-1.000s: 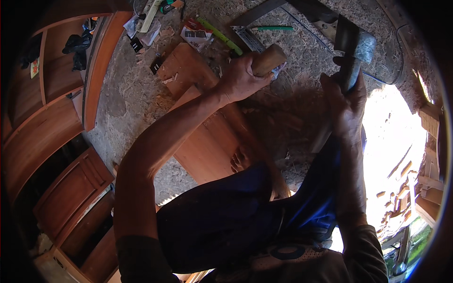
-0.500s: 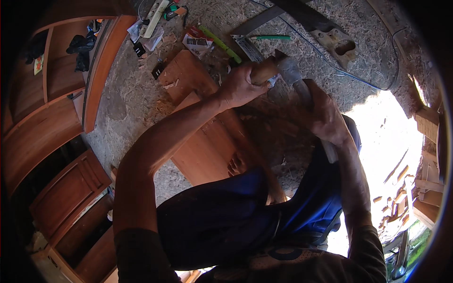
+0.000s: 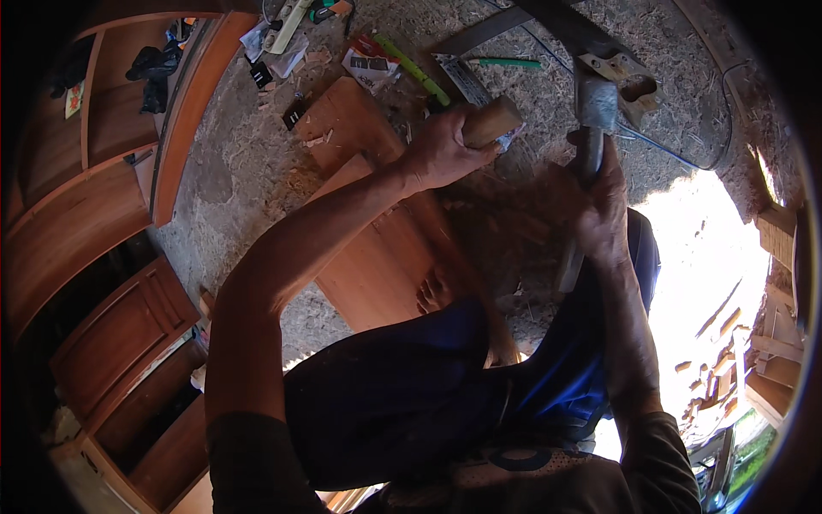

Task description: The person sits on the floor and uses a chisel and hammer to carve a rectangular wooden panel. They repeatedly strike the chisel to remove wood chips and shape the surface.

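Note:
My left hand (image 3: pixel 441 152) is closed round a short wooden block (image 3: pixel 491 122), its end pointing up and to the right. A bit of something pale shows under the block; I cannot make out what it is. My right hand (image 3: pixel 602 206), slightly blurred, grips the handle of a hammer (image 3: pixel 597 104). Its grey metal head is raised to the right of the block, apart from it. Beneath my left forearm, reddish-brown wooden boards (image 3: pixel 364 278) lie on the floor, with my bare foot (image 3: pixel 431 291) resting on them.
A handsaw (image 3: pixel 599 60), a green pencil (image 3: pixel 505 62), a yellow-green strip (image 3: pixel 411 68) and a power strip (image 3: pixel 287 26) lie on the shaving-strewn floor. An open wooden cabinet (image 3: pixel 184 120) stands at left. Wood scraps (image 3: pixel 719 377) lie in the sunlight at right.
The hammer has moved away from the wooden block, up and to the right, with my right hand. My left hand still holds the block in nearly the same place.

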